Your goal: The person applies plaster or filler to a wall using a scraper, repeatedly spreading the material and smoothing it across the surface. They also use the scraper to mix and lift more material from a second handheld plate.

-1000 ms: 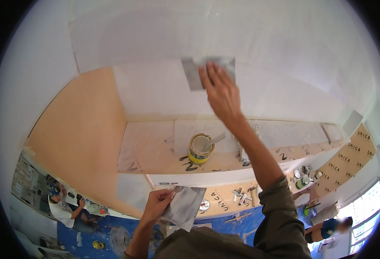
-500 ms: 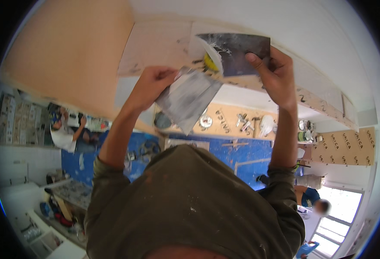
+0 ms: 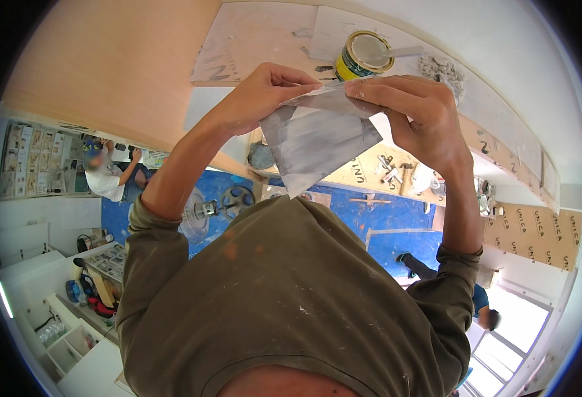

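Observation:
In my left hand is a thin, grey putty-smeared sheet, pinched near its upper edge, a corner hanging toward my chest. My right hand grips a darker flat scraper sheet, fingers pressed along it. This scraper is tilted and strongly foreshortened, its edge against or very near the upper part of the smeared sheet; exact contact cannot be told. Just beyond my hands, an open tin with a yellow and dark label stands on the ledge, a pale flat stick across its top.
A crumpled greyish heap lies right of the tin. Below are a board with tools, a fan and blue floor covering. One person is at the left; another is near the window at the right.
The dark scraper has come down from the upper right onto or close to the smeared sheet, and my hands have drawn together. The tin, mostly hidden before, now shows.

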The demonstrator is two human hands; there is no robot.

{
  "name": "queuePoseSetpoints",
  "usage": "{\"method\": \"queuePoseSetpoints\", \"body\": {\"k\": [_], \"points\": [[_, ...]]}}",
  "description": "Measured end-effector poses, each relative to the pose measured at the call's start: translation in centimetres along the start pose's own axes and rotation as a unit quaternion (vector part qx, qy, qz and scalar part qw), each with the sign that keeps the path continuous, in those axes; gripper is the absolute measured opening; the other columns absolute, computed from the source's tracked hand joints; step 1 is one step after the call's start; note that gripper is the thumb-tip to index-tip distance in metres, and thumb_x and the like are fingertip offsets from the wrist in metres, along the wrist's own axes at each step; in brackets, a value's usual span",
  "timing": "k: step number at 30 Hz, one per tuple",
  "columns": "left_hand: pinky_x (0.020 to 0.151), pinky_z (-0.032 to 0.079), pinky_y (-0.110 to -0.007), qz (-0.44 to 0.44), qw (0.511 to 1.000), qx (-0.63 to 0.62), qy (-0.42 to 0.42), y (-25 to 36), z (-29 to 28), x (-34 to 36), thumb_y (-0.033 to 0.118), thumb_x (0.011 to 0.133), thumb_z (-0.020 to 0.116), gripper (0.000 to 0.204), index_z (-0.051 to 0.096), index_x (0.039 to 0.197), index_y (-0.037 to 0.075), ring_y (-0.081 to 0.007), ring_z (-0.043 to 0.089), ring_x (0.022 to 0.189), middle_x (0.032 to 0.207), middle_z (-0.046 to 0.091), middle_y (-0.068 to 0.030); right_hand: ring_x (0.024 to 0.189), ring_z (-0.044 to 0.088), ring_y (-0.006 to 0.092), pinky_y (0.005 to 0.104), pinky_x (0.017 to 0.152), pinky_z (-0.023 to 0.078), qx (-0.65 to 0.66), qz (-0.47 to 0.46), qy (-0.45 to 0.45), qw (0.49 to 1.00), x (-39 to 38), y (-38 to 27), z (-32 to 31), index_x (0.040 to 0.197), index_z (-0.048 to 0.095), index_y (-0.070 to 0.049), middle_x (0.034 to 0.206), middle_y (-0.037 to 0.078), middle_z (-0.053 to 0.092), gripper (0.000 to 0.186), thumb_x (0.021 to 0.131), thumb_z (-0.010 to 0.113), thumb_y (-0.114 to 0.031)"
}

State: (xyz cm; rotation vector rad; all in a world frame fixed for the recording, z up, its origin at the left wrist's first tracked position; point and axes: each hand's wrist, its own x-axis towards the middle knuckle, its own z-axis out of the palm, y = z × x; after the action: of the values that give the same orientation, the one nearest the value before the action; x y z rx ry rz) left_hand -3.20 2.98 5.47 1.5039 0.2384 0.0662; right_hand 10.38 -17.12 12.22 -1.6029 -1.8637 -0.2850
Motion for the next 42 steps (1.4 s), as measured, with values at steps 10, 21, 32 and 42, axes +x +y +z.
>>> {"method": "queuePoseSetpoints", "body": {"k": [10,21,32,42], "points": [[0.064,0.049,-0.021,-0.037,0.997,-0.064,-0.031,-0.1,-0.3,0.8,0.017,0.091,0.063,0.024,0.068,0.103,-0.003,-0.0066,0.062,0.073,0.088,0.068,-0.0046,0.067,0.064,0.0298,0.0359,0.057,0.049,-0.007,0.017,-0.026,0.999,0.7,0.6,-0.7,0.093,0.07,-0.007,0.079,0.012,0.067,0.026,0.069,0.068,0.003],[0.06,0.05,-0.022,-0.066,0.993,-0.097,-0.013,0.2,0.6,1.6,0.012,0.089,0.064,0.02,0.069,0.101,-0.003,-0.0066,0.062,0.07,0.086,0.068,-0.0051,0.066,0.062,0.0321,0.0378,0.057,0.048,0.02,0.03,-0.047,0.998,1.0,1.6,-1.2,0.091,0.07,-0.004,0.076,0.014,0.066,0.022,0.07,0.068,0.003],[0.059,0.049,-0.022,-0.075,0.993,-0.091,-0.004,0.1,1.9,3.3,0.011,0.088,0.065,0.019,0.069,0.097,-0.004,-0.0084,0.061,0.068,0.083,0.068,-0.0066,0.066,0.06,0.0322,0.0414,0.057,0.046,-0.032,0.031,-0.041,0.998,-0.6,1.6,-1.3,0.087,0.068,-0.007,0.072,0.012,0.063,0.025,0.064,0.063,0.003],[0.055,0.045,-0.021,-0.088,0.985,-0.039,-0.146,-1.1,3.6,6.5,0.007,0.085,0.068,0.013,0.07,0.091,-0.004,-0.0056,0.057,0.063,0.078,0.066,-0.0037,0.067,0.056,0.0388,0.0453,0.06,0.042,0.013,0.145,-0.101,0.984,-3.0,1.1,-2.9,0.079,0.064,0.0,0.064,0.02,0.057,0.004,0.075,0.063,0.001]]}}
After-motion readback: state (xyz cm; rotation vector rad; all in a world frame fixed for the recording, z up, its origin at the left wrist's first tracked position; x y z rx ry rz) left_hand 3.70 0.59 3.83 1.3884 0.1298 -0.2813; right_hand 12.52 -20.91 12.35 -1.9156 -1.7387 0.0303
